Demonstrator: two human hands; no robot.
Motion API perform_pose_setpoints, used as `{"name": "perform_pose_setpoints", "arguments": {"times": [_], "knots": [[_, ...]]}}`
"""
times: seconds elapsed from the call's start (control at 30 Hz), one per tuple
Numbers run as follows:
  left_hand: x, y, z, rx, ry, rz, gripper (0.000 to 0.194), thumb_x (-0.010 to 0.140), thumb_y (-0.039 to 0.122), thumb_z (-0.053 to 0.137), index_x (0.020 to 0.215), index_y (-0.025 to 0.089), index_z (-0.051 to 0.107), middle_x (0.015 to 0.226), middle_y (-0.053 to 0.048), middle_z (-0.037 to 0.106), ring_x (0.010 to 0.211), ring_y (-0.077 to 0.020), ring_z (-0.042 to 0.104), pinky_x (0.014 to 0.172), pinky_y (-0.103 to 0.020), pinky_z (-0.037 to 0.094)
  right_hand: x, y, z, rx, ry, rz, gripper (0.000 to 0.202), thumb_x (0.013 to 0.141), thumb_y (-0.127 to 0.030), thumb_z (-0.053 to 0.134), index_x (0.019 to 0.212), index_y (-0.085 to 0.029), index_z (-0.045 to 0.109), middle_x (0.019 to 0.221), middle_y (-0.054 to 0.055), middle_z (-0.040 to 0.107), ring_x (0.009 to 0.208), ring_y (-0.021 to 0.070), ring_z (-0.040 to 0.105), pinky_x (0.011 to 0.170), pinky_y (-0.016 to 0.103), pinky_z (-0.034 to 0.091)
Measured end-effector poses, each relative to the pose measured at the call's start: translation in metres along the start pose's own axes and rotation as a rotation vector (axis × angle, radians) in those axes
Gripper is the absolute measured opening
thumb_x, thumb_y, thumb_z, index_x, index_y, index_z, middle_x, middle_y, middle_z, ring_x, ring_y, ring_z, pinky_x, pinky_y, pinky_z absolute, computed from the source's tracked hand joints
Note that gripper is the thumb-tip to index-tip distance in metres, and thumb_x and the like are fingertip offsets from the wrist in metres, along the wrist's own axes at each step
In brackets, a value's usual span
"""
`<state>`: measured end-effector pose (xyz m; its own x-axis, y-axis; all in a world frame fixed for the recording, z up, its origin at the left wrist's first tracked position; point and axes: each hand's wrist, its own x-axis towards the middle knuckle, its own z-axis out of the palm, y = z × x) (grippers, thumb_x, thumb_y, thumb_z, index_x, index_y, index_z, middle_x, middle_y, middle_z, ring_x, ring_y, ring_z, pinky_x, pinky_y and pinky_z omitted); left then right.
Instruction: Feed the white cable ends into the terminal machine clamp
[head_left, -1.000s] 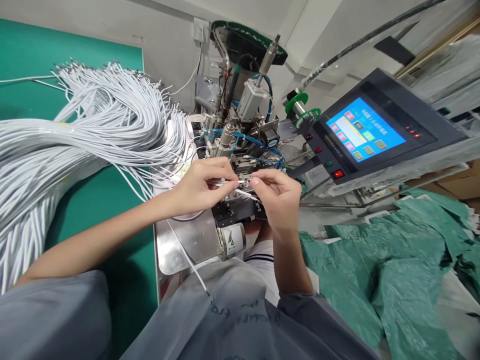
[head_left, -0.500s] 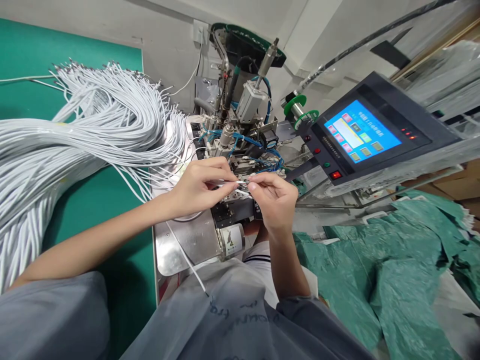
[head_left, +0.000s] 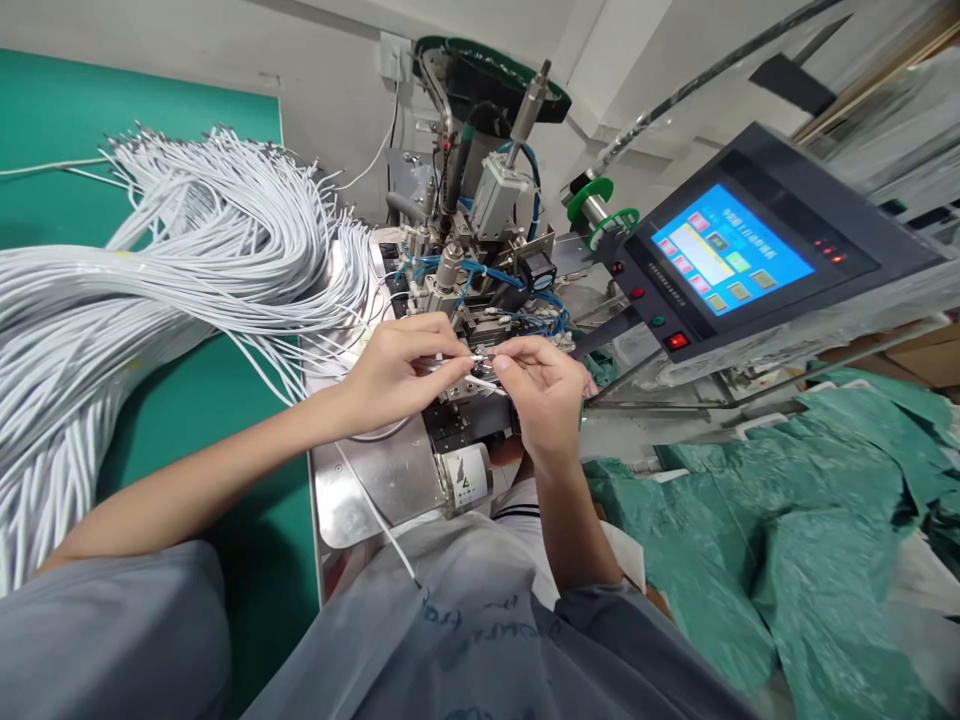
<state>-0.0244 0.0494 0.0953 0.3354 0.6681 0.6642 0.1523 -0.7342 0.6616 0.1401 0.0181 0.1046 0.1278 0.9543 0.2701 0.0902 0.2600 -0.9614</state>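
Note:
My left hand [head_left: 405, 368] pinches a white cable [head_left: 487, 384] close to its end, in front of the machine [head_left: 450, 275]. Thumb and forefinger of my right hand [head_left: 546, 385] close on the small cable tip just to the right; the fine wires there are too small to make out. Both sets of fingertips nearly touch. The cable's other end [head_left: 390, 535] hangs over the metal plate [head_left: 375, 490] toward my lap. A large bundle of white cables [head_left: 187, 270] with dark tips lies to the left of the machine.
The green table [head_left: 45, 90] carries the bundle. On the right stands a control panel with a lit screen [head_left: 731, 250]. A green spool [head_left: 596, 210] sits behind the machine. Green plastic sheets [head_left: 810, 500] lie at the lower right, and a wall outlet [head_left: 395, 57] is behind.
My fingertips have shifted slightly at the cable end, and my right hand sits a little further left. The view has tilted slightly.

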Motion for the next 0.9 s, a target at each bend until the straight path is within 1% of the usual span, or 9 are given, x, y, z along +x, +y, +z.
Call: {"name": "perform_pose_setpoints", "arguments": {"times": [0.2,0.5,0.6,0.67,0.73,0.8,0.9], "knots": [[0.001,0.002,0.000,0.020,-0.008,-0.011,0.010,0.080,0.018,0.062,0.073,0.013,0.068,0.062,0.000,0.055,0.052,-0.0052,0.045,0.045,-0.017,0.031,-0.001,-0.002,0.003,0.016,0.031,0.041,0.005,0.072,-0.021,0.064,0.074,-0.017,0.062,0.072,0.000,0.065,0.067,0.0113,0.061,0.068,0.025,0.052],[0.001,0.003,0.001,0.030,-0.010,-0.013,0.012,0.081,0.020,0.061,0.073,0.014,0.067,0.062,0.000,0.055,0.050,-0.0051,0.043,0.044,-0.018,0.030,-0.004,-0.002,0.005,0.007,0.059,0.064,0.008,0.071,-0.023,0.064,0.074,-0.017,0.061,0.071,0.000,0.065,0.066,0.0108,0.061,0.066,0.025,0.052],[0.001,0.001,0.002,0.023,-0.015,-0.010,0.011,0.081,0.020,0.061,0.073,0.015,0.067,0.061,0.001,0.054,0.050,-0.0050,0.043,0.044,-0.017,0.030,-0.002,-0.001,0.003,0.003,0.039,0.046,0.006,0.072,-0.022,0.063,0.074,-0.017,0.060,0.072,0.000,0.065,0.067,0.0110,0.061,0.068,0.025,0.052],[0.001,0.000,0.003,0.016,-0.022,0.001,0.010,0.081,0.020,0.062,0.074,0.015,0.067,0.062,0.000,0.055,0.052,-0.0056,0.045,0.045,-0.018,0.032,-0.001,0.000,0.001,-0.006,0.005,-0.001,0.004,0.073,-0.021,0.062,0.074,-0.017,0.061,0.074,0.001,0.065,0.072,0.0120,0.062,0.071,0.026,0.052],[0.000,-0.002,0.004,0.006,-0.041,0.020,0.010,0.082,0.020,0.061,0.075,0.015,0.066,0.064,-0.001,0.056,0.055,-0.0070,0.048,0.048,-0.018,0.035,0.000,0.001,-0.002,-0.010,-0.034,-0.053,0.001,0.074,-0.018,0.062,0.073,-0.018,0.061,0.076,0.001,0.065,0.076,0.0131,0.062,0.074,0.027,0.052],[-0.001,-0.004,0.005,-0.012,-0.071,0.035,0.012,0.084,0.020,0.058,0.077,0.015,0.066,0.066,-0.002,0.059,0.060,-0.0086,0.050,0.052,-0.020,0.039,-0.001,0.002,-0.006,-0.010,-0.053,-0.081,0.002,0.073,-0.016,0.063,0.073,-0.018,0.062,0.075,0.001,0.064,0.075,0.0134,0.062,0.073,0.027,0.051],[0.000,-0.007,0.006,-0.031,-0.148,0.031,0.016,0.088,0.023,0.053,0.081,0.014,0.065,0.070,-0.003,0.059,0.064,-0.0100,0.052,0.059,-0.022,0.043,-0.003,0.007,-0.009,-0.041,-0.028,-0.065,0.004,0.072,-0.017,0.065,0.073,-0.018,0.062,0.071,0.000,0.063,0.070,0.0138,0.061,0.070,0.028,0.052]]}}
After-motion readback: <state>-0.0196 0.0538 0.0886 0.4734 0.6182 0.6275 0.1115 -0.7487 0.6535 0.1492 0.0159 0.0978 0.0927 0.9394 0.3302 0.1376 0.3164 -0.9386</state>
